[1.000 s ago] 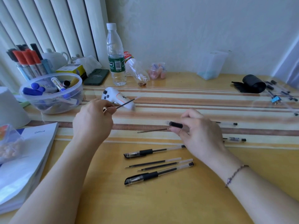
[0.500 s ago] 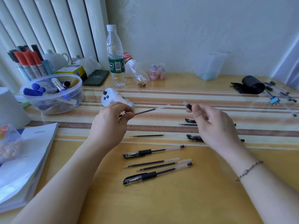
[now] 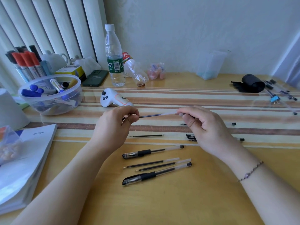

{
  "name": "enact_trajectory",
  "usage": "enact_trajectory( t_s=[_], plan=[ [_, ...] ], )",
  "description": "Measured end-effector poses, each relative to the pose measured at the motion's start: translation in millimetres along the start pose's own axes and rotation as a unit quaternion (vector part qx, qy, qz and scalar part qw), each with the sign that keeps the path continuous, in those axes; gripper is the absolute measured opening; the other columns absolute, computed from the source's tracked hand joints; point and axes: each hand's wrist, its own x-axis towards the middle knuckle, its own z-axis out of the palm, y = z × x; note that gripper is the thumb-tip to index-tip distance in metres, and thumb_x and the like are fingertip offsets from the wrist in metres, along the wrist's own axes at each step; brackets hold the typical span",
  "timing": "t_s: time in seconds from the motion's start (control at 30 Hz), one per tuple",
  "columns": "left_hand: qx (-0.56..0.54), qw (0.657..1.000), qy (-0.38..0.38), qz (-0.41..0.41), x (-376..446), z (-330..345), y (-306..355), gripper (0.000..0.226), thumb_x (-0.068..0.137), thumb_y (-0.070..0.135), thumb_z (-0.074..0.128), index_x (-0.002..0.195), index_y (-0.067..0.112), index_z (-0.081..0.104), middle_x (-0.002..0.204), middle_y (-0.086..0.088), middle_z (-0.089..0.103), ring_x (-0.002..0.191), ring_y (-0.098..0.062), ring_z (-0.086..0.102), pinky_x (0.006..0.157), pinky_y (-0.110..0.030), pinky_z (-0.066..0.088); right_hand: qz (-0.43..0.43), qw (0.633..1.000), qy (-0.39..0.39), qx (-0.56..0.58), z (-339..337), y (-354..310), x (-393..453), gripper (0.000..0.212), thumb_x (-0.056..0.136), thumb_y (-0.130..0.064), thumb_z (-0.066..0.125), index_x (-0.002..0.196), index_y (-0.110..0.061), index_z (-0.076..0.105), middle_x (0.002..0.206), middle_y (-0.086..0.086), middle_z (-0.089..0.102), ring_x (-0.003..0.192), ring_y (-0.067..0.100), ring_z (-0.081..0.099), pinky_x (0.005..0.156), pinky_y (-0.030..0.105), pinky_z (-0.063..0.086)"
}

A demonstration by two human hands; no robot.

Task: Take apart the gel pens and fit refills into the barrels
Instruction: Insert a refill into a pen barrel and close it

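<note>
My left hand (image 3: 116,125) pinches the tip end of a thin dark refill (image 3: 152,115), held level above the striped mat. My right hand (image 3: 206,127) closes on the refill's clear far end; whatever else it holds is hidden by the fingers. Below the hands lie two capped gel pens with black grips, one nearer the mat (image 3: 152,151) and one nearer me (image 3: 155,174). Between them are two loose refills (image 3: 151,163). A short dark refill (image 3: 146,136) rests on the mat. Pen parts (image 3: 190,137) show behind my right hand.
A clear bowl of markers (image 3: 48,93) and a white cup (image 3: 9,109) stand at left, with a paper stack (image 3: 24,159) below them. A white controller (image 3: 113,99), a water bottle (image 3: 114,62) and a phone (image 3: 95,77) sit behind. A black roll (image 3: 251,83) lies far right.
My hands have come together. The right hand, which held a small black-ended piece apart from the refill, now meets the refill's clear end. The left hand shifted right and nearer.
</note>
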Motion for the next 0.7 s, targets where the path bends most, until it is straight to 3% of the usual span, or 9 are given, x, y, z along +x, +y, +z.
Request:
enact_trajectory(
  t_s=[0.2, 0.33, 0.4, 0.47, 0.6, 0.7],
  plan=[
    [0.015, 1.000, -0.006, 0.010, 0.3, 0.1, -0.3, 0.013, 0.090, 0.025, 0.063, 0.082, 0.035, 0.064, 0.073, 0.018, 0.063, 0.059, -0.010, 0.051, 0.053, -0.028, 0.037, -0.033, 0.999, -0.008, 0.009, 4.5, -0.7, -1.1, 0.022, 0.098, -0.021, 0.050, 0.110, -0.021, 0.069, 0.091, -0.013, 0.063, 0.083, 0.009, 0.060, 0.067, 0.027, 0.048],
    [0.036, 0.999, -0.005, 0.014, 0.1, 0.1, -1.9, 0.013, 0.088, 0.026, 0.065, 0.081, 0.036, 0.064, 0.075, 0.015, 0.064, 0.057, -0.008, 0.050, 0.053, -0.026, 0.038, -0.041, 0.999, -0.010, -0.007, 3.7, -2.9, -1.7, 0.020, 0.097, -0.021, 0.053, 0.107, -0.021, 0.070, 0.091, -0.018, 0.064, 0.078, -0.005, 0.055, 0.066, 0.012, 0.040],
    [0.064, 0.998, -0.001, 0.025, -1.0, 0.1, -2.0, 0.009, 0.088, 0.027, 0.067, 0.081, 0.034, 0.066, 0.075, 0.012, 0.065, 0.058, -0.008, 0.051, 0.051, -0.024, 0.038, -0.061, 0.996, -0.015, -0.069, 0.6, -4.6, -2.2, 0.019, 0.096, -0.023, 0.055, 0.106, -0.021, 0.072, 0.092, -0.014, 0.068, 0.081, -0.001, 0.058, 0.070, 0.022, 0.046],
    [0.087, 0.995, 0.005, 0.039, -2.3, 0.6, -0.6, 0.006, 0.087, 0.029, 0.068, 0.083, 0.032, 0.068, 0.076, 0.010, 0.066, 0.060, -0.012, 0.053, 0.053, -0.026, 0.041, -0.081, 0.983, -0.013, -0.164, -2.5, -8.1, -3.1, 0.019, 0.094, -0.023, 0.058, 0.105, -0.023, 0.073, 0.091, -0.011, 0.071, 0.084, 0.015, 0.062, 0.072, 0.036, 0.048],
    [0.048, 0.997, -0.009, 0.057, -6.6, 6.5, 10.6, 0.004, 0.086, 0.032, 0.069, 0.082, 0.033, 0.069, 0.077, 0.015, 0.069, 0.061, -0.004, 0.054, 0.055, -0.028, 0.043, -0.082, 0.969, -0.031, -0.230, 0.4, -19.7, -5.5, 0.021, 0.087, -0.022, 0.068, 0.107, -0.020, 0.074, 0.093, -0.006, 0.074, 0.088, 0.021, 0.065, 0.074, 0.038, 0.052],
    [0.006, 0.993, -0.015, 0.117, -12.3, 12.4, 19.7, 0.002, 0.083, 0.031, 0.073, 0.084, 0.030, 0.074, 0.084, 0.018, 0.071, 0.075, -0.002, 0.062, 0.064, -0.031, 0.051, -0.068, 0.975, -0.062, -0.204, 11.4, -26.6, -9.1, 0.029, 0.084, -0.015, 0.071, 0.113, -0.015, 0.070, 0.096, -0.003, 0.073, 0.090, 0.019, 0.066, 0.077, 0.035, 0.055]
  ],
)
